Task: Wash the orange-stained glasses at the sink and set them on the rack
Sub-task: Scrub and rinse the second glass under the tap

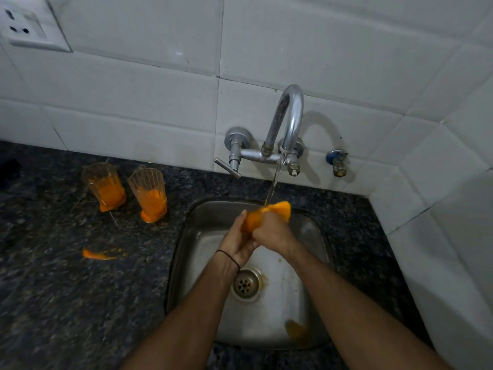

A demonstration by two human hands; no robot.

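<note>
An orange-stained glass (254, 218) is tilted over the steel sink (186, 252), its mouth under the water stream from the tap (289, 121). My left hand (236, 243) cups its base end. My right hand (272, 231) grips its upper part, fingers curled round it. Two more orange-stained glasses stand upright on the dark counter left of the sink, one (105, 186) further left and one (149, 194) nearer the sink.
An orange smear (100, 254) lies on the granite counter (66, 289). Orange residue (294, 329) sits in the sink's near right corner, by the drain (246, 284). A white tiled wall rises behind and to the right. A socket plate (26, 25) is at top left.
</note>
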